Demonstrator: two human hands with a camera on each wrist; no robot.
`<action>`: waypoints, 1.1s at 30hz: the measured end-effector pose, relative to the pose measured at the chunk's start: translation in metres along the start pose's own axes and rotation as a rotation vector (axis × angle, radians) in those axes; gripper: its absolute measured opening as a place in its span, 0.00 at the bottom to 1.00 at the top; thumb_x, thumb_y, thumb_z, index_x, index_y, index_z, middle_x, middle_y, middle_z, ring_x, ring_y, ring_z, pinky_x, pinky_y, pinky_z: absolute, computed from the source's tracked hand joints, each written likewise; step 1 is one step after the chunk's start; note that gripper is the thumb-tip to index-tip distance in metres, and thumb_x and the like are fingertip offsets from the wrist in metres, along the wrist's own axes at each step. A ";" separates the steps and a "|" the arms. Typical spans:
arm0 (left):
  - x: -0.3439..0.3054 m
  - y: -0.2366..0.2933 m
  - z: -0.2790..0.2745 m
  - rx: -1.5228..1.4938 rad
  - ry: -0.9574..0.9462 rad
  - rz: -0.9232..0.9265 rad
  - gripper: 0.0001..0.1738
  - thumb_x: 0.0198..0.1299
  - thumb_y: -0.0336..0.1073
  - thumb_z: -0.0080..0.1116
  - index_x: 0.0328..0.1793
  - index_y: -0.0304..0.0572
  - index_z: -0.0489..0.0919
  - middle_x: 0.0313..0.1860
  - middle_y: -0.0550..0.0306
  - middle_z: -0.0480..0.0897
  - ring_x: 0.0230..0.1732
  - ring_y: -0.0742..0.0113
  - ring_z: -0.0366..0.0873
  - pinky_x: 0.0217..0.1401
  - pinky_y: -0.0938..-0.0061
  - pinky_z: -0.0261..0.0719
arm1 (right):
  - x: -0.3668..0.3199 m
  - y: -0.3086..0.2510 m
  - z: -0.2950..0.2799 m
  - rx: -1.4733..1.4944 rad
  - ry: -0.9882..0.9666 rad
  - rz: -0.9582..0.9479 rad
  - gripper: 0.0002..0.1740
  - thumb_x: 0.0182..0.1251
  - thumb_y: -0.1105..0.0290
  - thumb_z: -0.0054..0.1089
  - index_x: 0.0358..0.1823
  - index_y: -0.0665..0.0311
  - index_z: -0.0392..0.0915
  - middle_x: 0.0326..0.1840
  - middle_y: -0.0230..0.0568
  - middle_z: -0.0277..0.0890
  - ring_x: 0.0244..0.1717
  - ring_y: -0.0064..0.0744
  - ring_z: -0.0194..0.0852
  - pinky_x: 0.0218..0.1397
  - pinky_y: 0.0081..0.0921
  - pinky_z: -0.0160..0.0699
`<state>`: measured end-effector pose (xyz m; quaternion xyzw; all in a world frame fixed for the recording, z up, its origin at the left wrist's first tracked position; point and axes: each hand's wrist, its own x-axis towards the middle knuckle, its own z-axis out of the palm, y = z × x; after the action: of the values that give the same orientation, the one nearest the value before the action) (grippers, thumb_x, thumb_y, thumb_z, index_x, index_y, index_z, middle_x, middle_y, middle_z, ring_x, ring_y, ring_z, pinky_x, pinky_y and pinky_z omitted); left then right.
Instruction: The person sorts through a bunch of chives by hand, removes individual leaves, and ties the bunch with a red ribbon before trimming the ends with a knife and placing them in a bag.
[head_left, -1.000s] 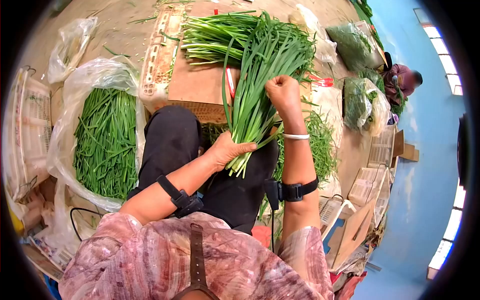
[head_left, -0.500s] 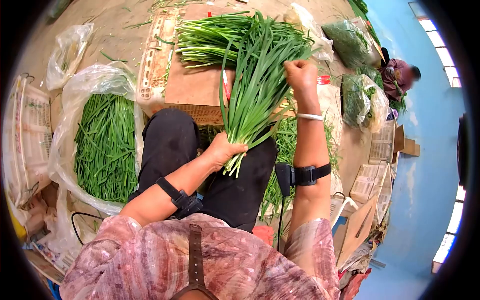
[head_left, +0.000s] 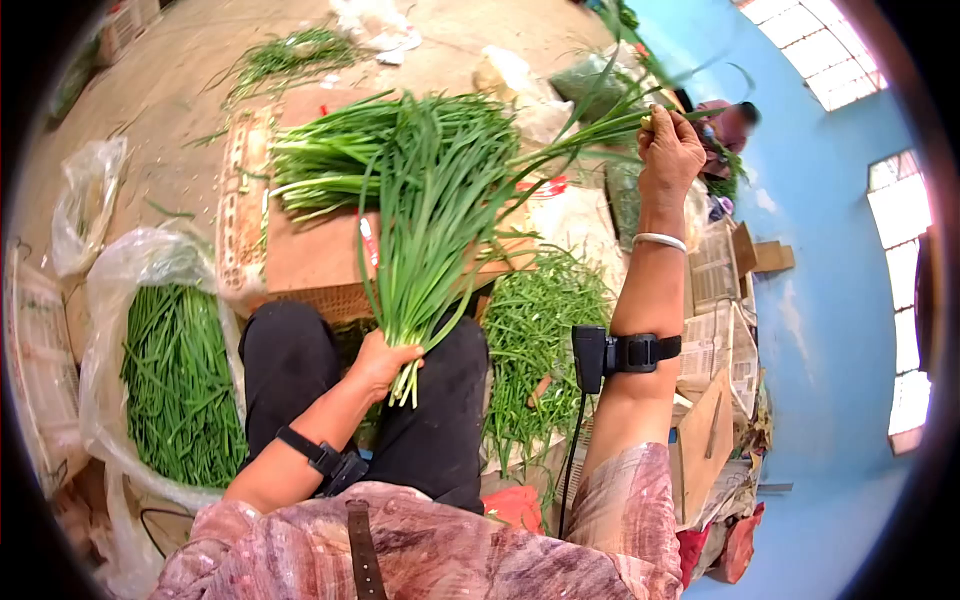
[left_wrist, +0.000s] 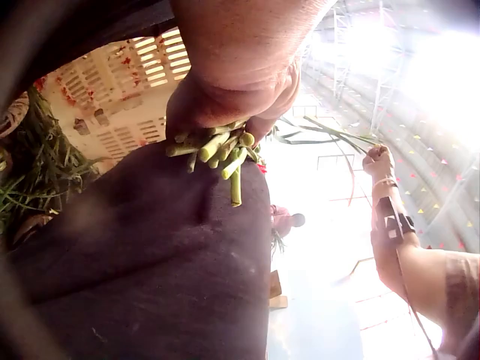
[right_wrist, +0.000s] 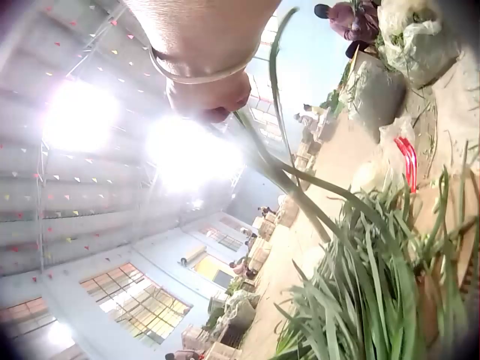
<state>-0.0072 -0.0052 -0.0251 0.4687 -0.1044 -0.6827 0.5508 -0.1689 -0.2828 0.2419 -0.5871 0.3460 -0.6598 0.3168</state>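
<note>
Left hand (head_left: 378,362) fingers wrapped round chive bunch (head_left: 425,220) cut end, long axis pointing away over crate (head_left: 240,200); right hand (head_left: 668,150) fingers pinch loose leaves (head_left: 590,128) high right of bunch tips.

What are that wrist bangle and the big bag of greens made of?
The bangle looks like polished silvery metal: pale, smooth and glinting. The bag seems to be thin clear plastic film: crinkled and glossy, with the greens showing through.

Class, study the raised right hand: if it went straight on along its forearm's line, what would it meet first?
Probably nothing: beyond the right hand and the chive leaves it pinches, only open air shows; depth is unclear.
</note>
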 end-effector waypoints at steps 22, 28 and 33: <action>-0.003 0.011 -0.007 -0.041 -0.116 -0.057 0.13 0.48 0.22 0.58 0.42 0.31 0.74 0.30 0.49 0.79 0.27 0.62 0.79 0.31 0.72 0.81 | -0.041 -0.019 -0.113 0.753 -0.230 0.405 0.05 0.60 0.69 0.50 0.32 0.63 0.72 0.20 0.34 0.67 0.21 0.26 0.62 0.24 0.17 0.68; -0.004 0.013 -0.006 -0.064 -0.131 -0.077 0.13 0.49 0.23 0.58 0.43 0.30 0.73 0.30 0.47 0.79 0.28 0.60 0.80 0.30 0.70 0.82 | -0.054 -0.008 -0.097 0.723 -0.271 0.411 0.06 0.60 0.69 0.50 0.31 0.64 0.71 0.22 0.37 0.69 0.18 0.27 0.62 0.24 0.20 0.68; -0.004 0.015 -0.006 -0.108 -0.177 -0.117 0.14 0.51 0.23 0.58 0.45 0.29 0.73 0.32 0.47 0.78 0.31 0.59 0.80 0.33 0.68 0.84 | -0.066 -0.002 -0.066 0.526 -0.258 0.379 0.06 0.61 0.69 0.51 0.30 0.65 0.71 0.20 0.31 0.61 0.20 0.22 0.57 0.25 0.16 0.60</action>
<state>0.0074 -0.0046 -0.0163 0.3816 -0.0883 -0.7570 0.5229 -0.2272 -0.2216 0.2017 -0.4893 0.2240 -0.5761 0.6152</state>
